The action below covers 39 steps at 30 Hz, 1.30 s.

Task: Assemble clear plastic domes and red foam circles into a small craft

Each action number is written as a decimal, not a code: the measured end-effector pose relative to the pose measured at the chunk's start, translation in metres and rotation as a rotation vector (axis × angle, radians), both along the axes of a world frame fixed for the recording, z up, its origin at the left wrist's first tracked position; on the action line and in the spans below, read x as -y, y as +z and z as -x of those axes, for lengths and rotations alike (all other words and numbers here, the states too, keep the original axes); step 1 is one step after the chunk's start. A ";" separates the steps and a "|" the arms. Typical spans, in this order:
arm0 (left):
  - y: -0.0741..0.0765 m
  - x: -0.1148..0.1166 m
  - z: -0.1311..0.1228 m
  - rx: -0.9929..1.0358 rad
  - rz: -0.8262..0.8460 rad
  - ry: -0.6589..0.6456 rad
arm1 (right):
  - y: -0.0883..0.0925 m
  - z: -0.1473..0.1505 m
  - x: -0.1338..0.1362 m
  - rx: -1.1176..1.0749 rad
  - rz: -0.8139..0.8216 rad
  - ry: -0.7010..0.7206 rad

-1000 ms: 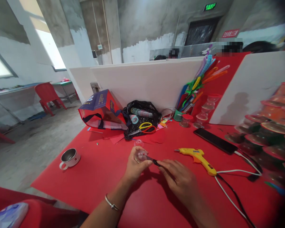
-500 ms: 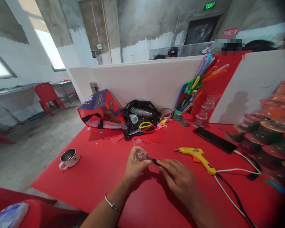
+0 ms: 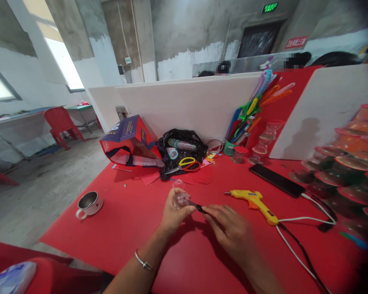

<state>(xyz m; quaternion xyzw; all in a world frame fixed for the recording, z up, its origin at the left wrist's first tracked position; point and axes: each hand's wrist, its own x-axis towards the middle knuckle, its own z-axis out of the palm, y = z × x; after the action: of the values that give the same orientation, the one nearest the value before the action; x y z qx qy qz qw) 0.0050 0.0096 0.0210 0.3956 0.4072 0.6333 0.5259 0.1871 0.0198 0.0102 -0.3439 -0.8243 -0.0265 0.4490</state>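
Observation:
My left hand (image 3: 175,212) is closed around a small clear plastic piece (image 3: 180,199), rounded like a little cup, with a dark spot on its face. My right hand (image 3: 228,224) grips a thin tool with a black handle (image 3: 201,209). The tool's flat greyish end (image 3: 192,203) meets the clear piece by my left thumb; whether it cuts in or only touches, I cannot tell. Just beyond my left fingers another clear plastic disc (image 3: 178,184) lies on the red table (image 3: 135,232). To the right of my hands rests a yellow glue gun (image 3: 257,201).
A metal cup (image 3: 90,203) stands at left. Behind are a red and blue bag (image 3: 131,139), a black plastic bag (image 3: 171,136) and scissors (image 3: 184,165). At right lie a phone (image 3: 277,180), cables (image 3: 303,219) and stacked clear containers (image 3: 352,163). A white board (image 3: 184,106) edges the back.
Hardly anything differs. Both hands keep the same hold and place, and the tool's end stays against the clear piece.

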 end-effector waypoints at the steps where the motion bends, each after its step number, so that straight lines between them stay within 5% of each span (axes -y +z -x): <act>1: 0.000 0.000 0.000 -0.008 -0.002 0.002 | 0.000 0.000 0.000 -0.002 -0.005 -0.004; 39: 0.000 -0.001 0.000 -0.028 -0.025 0.010 | 0.000 -0.001 0.000 -0.011 0.013 0.017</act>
<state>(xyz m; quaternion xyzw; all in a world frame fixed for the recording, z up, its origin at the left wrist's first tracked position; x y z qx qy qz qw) 0.0050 0.0102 0.0215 0.4089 0.4088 0.6353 0.5120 0.1879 0.0197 0.0101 -0.3400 -0.8249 -0.0157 0.4513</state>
